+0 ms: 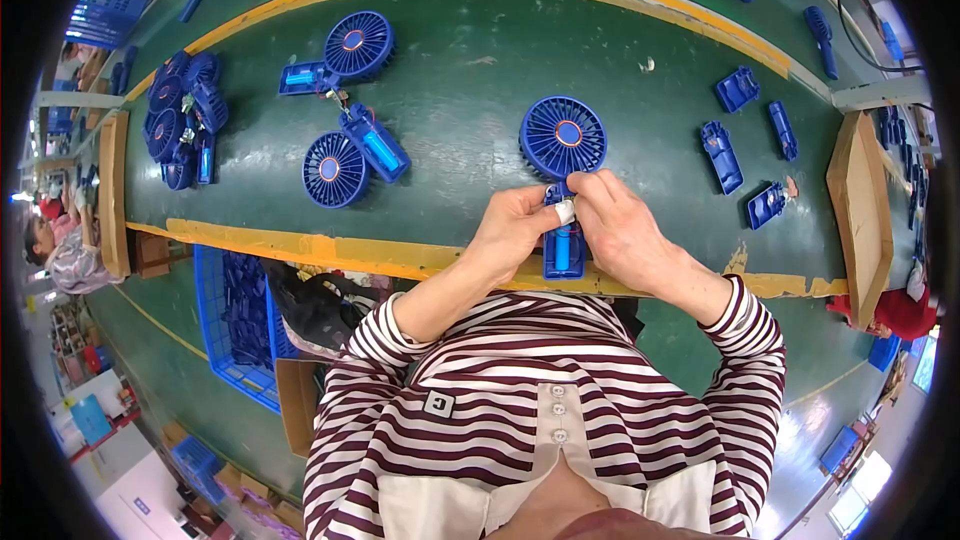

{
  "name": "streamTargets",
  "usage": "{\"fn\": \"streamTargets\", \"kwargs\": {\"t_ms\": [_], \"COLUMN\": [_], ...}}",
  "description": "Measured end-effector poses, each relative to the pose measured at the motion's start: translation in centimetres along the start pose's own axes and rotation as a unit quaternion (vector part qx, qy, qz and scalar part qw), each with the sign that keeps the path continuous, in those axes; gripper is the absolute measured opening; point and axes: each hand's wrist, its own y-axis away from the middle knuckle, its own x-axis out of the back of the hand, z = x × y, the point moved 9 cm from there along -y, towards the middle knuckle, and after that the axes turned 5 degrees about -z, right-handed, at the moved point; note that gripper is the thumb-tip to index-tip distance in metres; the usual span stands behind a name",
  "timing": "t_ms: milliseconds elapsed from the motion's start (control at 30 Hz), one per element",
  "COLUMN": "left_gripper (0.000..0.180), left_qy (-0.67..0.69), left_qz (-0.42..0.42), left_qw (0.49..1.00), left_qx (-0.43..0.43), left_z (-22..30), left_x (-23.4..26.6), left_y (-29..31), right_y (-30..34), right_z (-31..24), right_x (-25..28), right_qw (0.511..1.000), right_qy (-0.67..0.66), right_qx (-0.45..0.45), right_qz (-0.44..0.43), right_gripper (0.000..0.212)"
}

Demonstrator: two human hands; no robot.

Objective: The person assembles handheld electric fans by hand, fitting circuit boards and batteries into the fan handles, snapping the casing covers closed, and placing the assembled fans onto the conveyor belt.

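Observation:
A blue handheld fan [563,138] lies on the green bench in front of me, its round grille away from me and its handle toward me. The handle is opened up, showing a light blue cylindrical battery [563,249]. My left hand [505,230] pinches the left side of the handle near its neck, with something white at the thumb tip. From the right, the bent fingers of my right hand [625,230] close on the same neck. What lies between the fingertips is too small to make out.
Two opened fans [335,169] lie to the left, beside a pile of fans [178,120]. Several blue handle shells [721,155] are on the right. Cardboard pieces [862,215] stand at the bench ends. Below the front edge is a blue crate [215,325]. Another person [75,245] sits far left.

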Motion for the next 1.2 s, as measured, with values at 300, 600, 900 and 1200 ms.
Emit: {"fn": "streamTargets", "kwargs": {"t_ms": [300, 600, 900, 1200], "left_gripper": [0.016, 0.014, 0.022, 0.016], "left_qy": [0.023, 0.075, 0.090, 0.036], "left_qz": [0.013, 0.043, 0.031, 0.057], "left_qw": [1.000, 0.996, 0.994, 0.996], "left_qx": [0.003, 0.021, 0.058, -0.058], "left_z": [-1.1, -2.0, -1.2, -0.1], "left_x": [0.6, 0.9, 0.5, 1.4], "left_y": [-0.6, -1.0, -0.9, -1.3], "right_y": [0.0, 0.3, 1.0, 4.3], "right_z": [-0.1, 1.3, 1.6, 3.4], "right_x": [-0.3, -0.6, -0.4, -0.5], "right_qw": [1.000, 0.995, 0.996, 0.962], "right_qy": [0.007, 0.048, 0.022, -0.137], "right_qx": [-0.001, -0.080, -0.067, -0.207], "right_qz": [0.010, 0.032, 0.057, 0.115], "right_gripper": [0.023, 0.014, 0.014, 0.043]}}
